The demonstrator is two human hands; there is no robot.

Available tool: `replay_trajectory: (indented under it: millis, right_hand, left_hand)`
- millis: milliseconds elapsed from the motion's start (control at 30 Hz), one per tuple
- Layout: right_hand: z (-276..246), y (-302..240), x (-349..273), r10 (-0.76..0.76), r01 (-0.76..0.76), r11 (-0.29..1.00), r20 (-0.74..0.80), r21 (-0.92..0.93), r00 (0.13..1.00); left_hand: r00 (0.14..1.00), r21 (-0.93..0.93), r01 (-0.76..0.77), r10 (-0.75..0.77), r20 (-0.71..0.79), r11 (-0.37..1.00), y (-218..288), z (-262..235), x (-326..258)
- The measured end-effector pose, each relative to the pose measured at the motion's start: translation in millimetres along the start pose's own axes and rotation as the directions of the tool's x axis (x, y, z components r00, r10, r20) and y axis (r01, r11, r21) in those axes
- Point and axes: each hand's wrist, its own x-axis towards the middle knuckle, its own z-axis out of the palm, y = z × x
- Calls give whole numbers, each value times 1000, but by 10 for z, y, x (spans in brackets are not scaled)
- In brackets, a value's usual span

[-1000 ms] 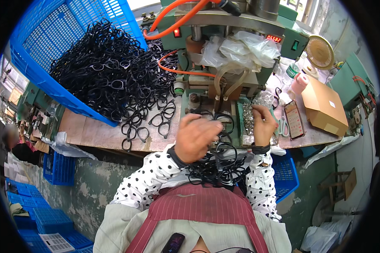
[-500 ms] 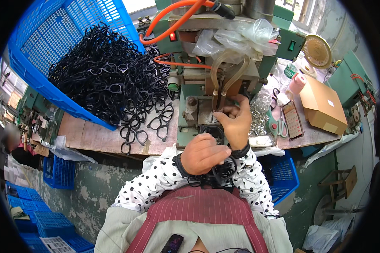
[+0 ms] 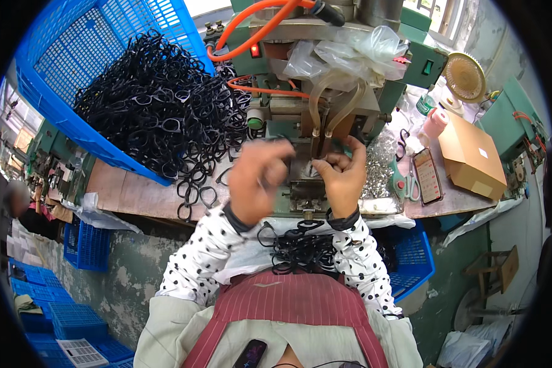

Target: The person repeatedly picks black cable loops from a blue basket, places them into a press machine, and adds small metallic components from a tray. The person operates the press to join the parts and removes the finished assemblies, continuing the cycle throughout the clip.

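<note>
Left hand [image 3: 257, 178] has risen beside right hand [image 3: 343, 175] at the green press machine [image 3: 306, 122]; both pinch a blurred black eyeglass frame [image 3: 276, 178], orientation unclear.

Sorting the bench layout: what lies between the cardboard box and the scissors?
A phone lies flat between the cardboard box and scissors, in the head view.

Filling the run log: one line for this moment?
left hand: blurred, raised at machine | right hand: fingers at machine's slot | black eyeglass frames: heap on lap

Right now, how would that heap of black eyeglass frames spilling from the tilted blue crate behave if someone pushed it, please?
The black frames look thin and light, so probably easy to shove. They lie interlocked, so they would likely drag along in clumps. The blue crate tilts, so more may slide out.
</note>
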Motion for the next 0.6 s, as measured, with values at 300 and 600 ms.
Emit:
replay_trajectory:
  millis: [300,600]
  right_hand:
    - [-1300,745,439,-265,-13,404,-130,-915,955]
    - [-1541,887,139,-112,127,298,97,-946,989]
  left_hand:
    - [869,-151,-325,358,342,934,-81,531,-409]
    - [857,-158,-331,367,362,930,-142,525,-435]
